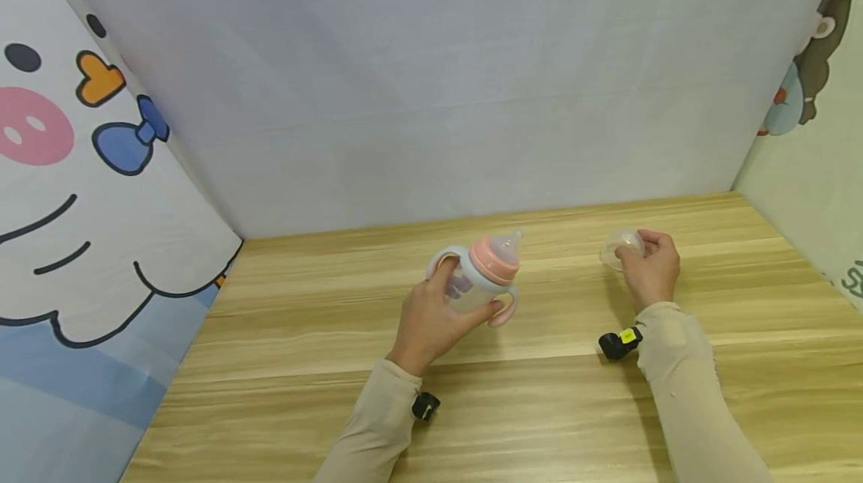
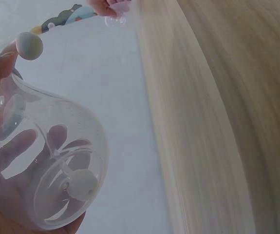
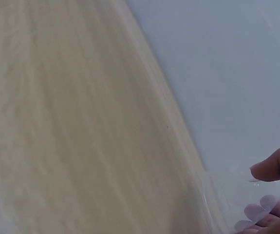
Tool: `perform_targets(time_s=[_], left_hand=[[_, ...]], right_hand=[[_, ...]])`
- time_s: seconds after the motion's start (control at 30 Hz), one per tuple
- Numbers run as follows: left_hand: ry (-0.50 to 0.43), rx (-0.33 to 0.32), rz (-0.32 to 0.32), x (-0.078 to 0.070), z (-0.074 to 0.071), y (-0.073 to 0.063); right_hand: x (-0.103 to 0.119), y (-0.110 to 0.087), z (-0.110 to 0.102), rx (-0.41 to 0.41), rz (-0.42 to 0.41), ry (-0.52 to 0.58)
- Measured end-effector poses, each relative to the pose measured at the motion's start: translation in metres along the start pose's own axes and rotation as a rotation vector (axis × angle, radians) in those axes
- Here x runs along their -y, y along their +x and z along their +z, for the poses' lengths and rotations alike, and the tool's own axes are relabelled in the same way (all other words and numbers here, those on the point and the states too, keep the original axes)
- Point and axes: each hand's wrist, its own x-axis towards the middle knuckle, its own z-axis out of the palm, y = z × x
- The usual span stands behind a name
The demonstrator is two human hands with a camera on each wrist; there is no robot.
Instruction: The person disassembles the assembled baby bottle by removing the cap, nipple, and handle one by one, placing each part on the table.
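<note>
A clear baby bottle [image 1: 465, 290] with a pink collar, a see-through nipple and two side handles is held tilted above the table by my left hand [image 1: 431, 318]. In the left wrist view the fingers show through the wall of the bottle [image 2: 81, 131], and a white weighted ball lies inside near its base. My right hand [image 1: 650, 269] pinches a clear domed cap [image 1: 622, 245] to the right of the bottle. In the right wrist view the thumb and fingertips hold the transparent cap [image 3: 227, 195], whose outline is faint.
A wood-grain table [image 1: 303, 281] spreads under both hands. Behind it hangs a plain pale backdrop [image 1: 431, 93]. Printed cartoon panels stand at the left [image 1: 81, 243] and at the right [image 1: 809, 168].
</note>
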Motion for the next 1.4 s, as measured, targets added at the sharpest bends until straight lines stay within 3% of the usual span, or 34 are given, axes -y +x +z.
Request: perform_targets(time_s=[1.4], left_hand=[[0.013, 0.007, -0.007, 0.0003, -0.0001, -0.0002]], right_hand=[[-0.0032, 0.0020, -0.0008, 0.029, 0.002, -0.055]])
